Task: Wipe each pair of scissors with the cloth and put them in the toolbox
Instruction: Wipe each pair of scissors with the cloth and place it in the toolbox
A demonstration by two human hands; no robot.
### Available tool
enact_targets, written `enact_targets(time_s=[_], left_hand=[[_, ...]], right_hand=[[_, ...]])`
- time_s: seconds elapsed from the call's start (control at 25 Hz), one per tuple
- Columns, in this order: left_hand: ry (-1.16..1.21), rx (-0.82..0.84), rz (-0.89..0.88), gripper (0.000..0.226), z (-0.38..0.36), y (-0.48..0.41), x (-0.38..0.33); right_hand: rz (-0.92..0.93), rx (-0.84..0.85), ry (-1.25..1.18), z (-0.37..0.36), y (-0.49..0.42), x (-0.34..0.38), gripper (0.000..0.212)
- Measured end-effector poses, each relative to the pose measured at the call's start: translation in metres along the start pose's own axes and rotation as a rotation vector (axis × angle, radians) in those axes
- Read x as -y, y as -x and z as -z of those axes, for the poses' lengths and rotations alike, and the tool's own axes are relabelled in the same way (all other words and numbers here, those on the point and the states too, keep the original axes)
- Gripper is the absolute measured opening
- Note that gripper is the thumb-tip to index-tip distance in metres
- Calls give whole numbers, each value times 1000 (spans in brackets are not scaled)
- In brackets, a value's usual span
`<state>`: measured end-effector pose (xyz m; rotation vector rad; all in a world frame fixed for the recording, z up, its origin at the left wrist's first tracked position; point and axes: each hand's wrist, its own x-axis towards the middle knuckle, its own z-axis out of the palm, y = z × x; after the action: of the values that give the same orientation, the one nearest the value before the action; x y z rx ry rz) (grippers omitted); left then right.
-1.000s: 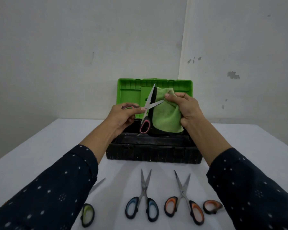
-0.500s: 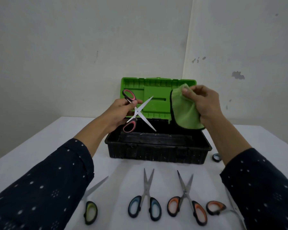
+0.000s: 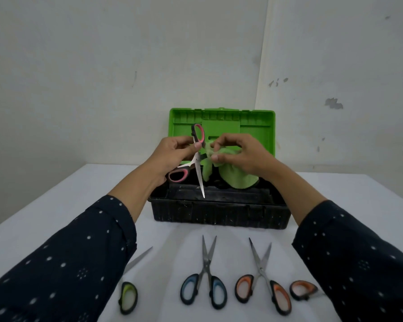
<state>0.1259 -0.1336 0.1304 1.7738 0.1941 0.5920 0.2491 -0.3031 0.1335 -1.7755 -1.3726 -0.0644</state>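
Above the open toolbox point(image 3: 219, 214) by the table's far edge, the left hand point(image 3: 172, 154) grips splayed pink-handled scissors point(image 3: 198, 168). The right hand point(image 3: 244, 156) pinches the green cloth point(image 3: 237, 180). Wiping against the exposed blades could nick a finger.

A white table point(image 3: 335, 194) is seen bearing an open toolbox point(image 3: 219, 214), black with a green lid, set toward the far side. Nearer, four pairs are laid in a row: yellow-green-handled scissors point(image 3: 126, 290), blue-handled scissors point(image 3: 207, 267), orange-handled scissors point(image 3: 262, 270) and a second orange-handled pair point(image 3: 305, 287), the outer two only partly seen.
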Motion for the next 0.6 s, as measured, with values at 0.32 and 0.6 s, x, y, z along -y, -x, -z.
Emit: enact_targets(time_s=[0.32, 0.6], left_hand=[[-188, 82, -65, 13, -3, 1, -10], [-163, 33, -81, 20, -8, 2, -7]], right_hand=[[-66, 73, -88, -7, 11, -6, 21], [-198, 22, -238, -10, 13, -9, 25]])
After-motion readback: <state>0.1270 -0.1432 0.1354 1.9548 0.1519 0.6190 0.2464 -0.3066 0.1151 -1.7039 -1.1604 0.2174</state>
